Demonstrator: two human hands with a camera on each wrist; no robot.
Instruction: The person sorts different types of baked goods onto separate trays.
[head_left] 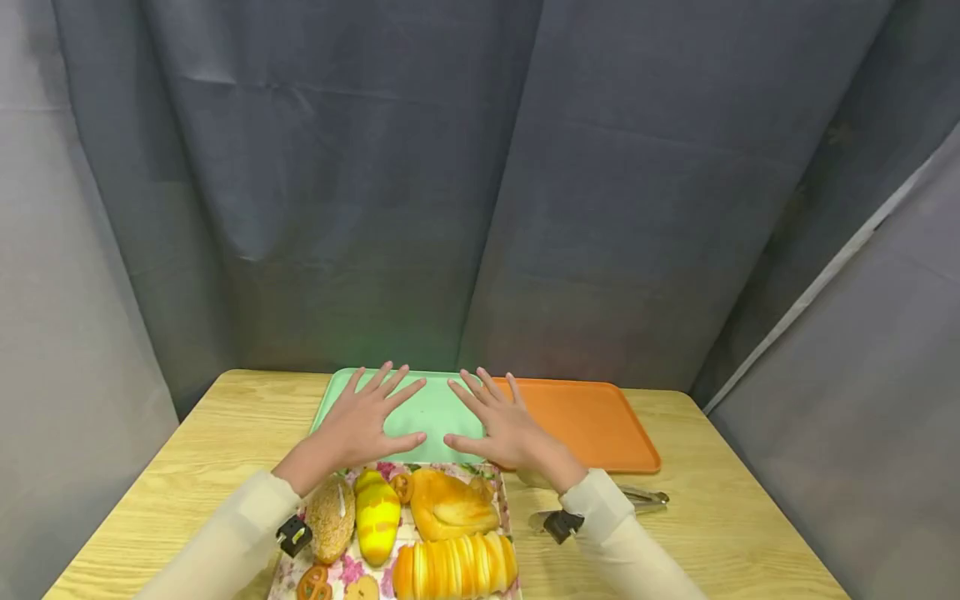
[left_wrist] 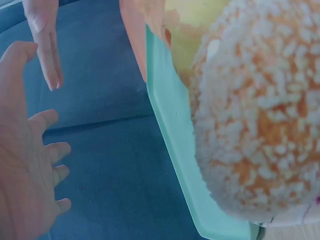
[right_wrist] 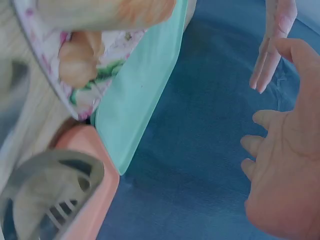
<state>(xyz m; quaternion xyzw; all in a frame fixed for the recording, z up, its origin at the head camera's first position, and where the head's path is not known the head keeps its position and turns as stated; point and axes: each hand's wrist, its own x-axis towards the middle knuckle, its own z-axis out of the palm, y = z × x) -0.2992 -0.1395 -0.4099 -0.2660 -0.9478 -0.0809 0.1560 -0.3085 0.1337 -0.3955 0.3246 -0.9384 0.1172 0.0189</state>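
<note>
10 fingers point(head_left: 407, 392) above wooden table point(head_left: 187, 475), grey curtains point(head_left: 345, 208).

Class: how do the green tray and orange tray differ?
The green tray is pale mint; the orange tray vivid orange. The green tray lies left of the orange tray. In the head view, the left hand and right hand overlap the green tray; only the right overlaps the orange tray. Both have rounded corners.

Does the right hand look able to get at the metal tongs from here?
Probably yes: the right hand is empty, and only its own forearm appears over the tongs, so drawing back should do.
</note>
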